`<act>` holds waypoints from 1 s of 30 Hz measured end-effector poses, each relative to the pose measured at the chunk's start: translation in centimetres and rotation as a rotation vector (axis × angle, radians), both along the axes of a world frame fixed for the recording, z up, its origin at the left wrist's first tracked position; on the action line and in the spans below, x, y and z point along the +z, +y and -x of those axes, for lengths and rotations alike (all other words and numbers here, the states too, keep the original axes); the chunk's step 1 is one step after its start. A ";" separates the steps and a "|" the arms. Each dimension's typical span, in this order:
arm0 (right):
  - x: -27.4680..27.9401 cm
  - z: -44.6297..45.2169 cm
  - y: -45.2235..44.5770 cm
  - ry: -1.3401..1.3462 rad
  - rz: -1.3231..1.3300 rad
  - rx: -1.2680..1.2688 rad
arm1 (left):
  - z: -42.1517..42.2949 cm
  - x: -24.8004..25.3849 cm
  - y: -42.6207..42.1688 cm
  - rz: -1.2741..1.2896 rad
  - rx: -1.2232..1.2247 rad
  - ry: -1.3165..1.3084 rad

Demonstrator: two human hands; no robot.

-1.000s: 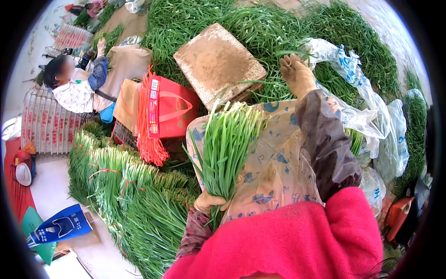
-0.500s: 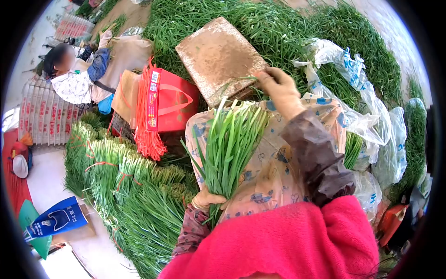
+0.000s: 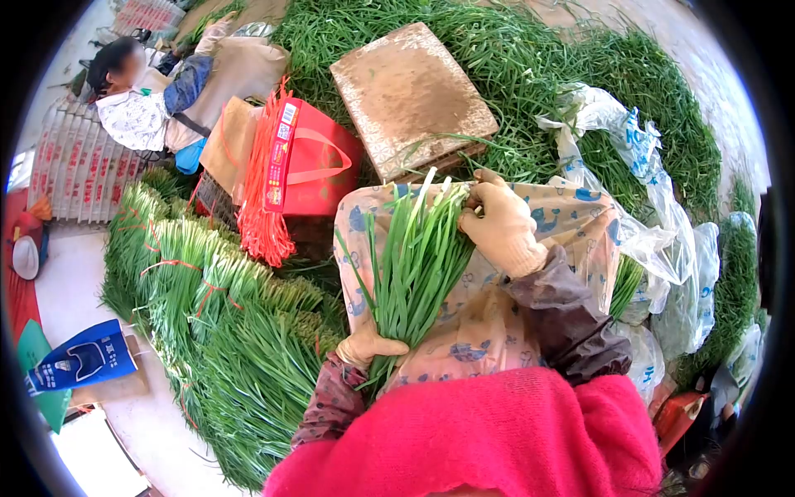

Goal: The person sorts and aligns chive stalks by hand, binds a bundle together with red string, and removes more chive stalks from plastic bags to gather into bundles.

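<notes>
My left hand (image 3: pixel 374 344), in a pale glove, is closed around the leafy lower part of a bunch of green chives (image 3: pixel 418 265). The bunch lies across my lap on a patterned apron (image 3: pixel 489 323), its pale cut ends pointing away from me. My right hand (image 3: pixel 501 224), gloved too, has its thumb and fingers bent together at the right side of those pale ends. Exactly which stems it pinches is partly hidden. Beyond the bunch stands a dirt-smeared square board (image 3: pixel 414 99), with a few loose blades on its near edge.
Tied chive bundles (image 3: pixel 190 273) are stacked at left. A red bag (image 3: pixel 319 157) and red ties (image 3: pixel 265 215) stand beside them. Loose chives (image 3: pixel 513 58) are heaped behind the board. Plastic bags (image 3: pixel 662 207) lie at right. Another person (image 3: pixel 157 99) sits at far left.
My right hand has come back from the board's near corner to the bunch's pale ends. My left hand keeps its hold. The view has shifted slightly.
</notes>
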State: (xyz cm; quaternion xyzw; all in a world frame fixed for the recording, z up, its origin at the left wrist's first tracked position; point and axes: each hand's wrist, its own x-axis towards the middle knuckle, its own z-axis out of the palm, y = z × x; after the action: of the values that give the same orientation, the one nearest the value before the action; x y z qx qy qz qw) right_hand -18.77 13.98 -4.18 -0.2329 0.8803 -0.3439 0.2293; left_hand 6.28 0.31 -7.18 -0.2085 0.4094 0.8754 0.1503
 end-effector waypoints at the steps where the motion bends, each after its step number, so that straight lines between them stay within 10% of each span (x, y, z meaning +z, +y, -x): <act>1: -0.1 0.1 -0.1 0.043 -0.056 0.009 | 0.0 -0.2 0.1 -0.008 -0.002 0.005; 9: -4.8 10.1 2.7 0.368 0.135 -0.285 | -2.8 -1.5 -0.6 0.104 -0.025 -0.016; 13: -3.8 11.4 5.8 -0.136 0.142 -0.203 | -2.2 0.0 -0.4 0.134 -0.005 -0.013; 18: -6.3 3.0 6.1 -0.986 0.770 0.229 | -1.5 0.9 -0.4 0.164 -0.044 -0.004; 23: -8.9 0.4 2.9 -1.571 1.179 -0.410 | -1.3 0.7 -1.0 0.153 -0.194 0.021; 30: -11.1 -2.8 -1.0 -1.708 1.159 -0.170 | -1.1 0.7 -1.1 0.178 -0.357 0.123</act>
State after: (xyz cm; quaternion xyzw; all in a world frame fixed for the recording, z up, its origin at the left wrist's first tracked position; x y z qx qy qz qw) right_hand -15.93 12.95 -15.28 0.0769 0.1373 -0.7805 0.6050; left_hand 7.36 -0.79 -6.51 -0.0913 0.5241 0.8062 0.2590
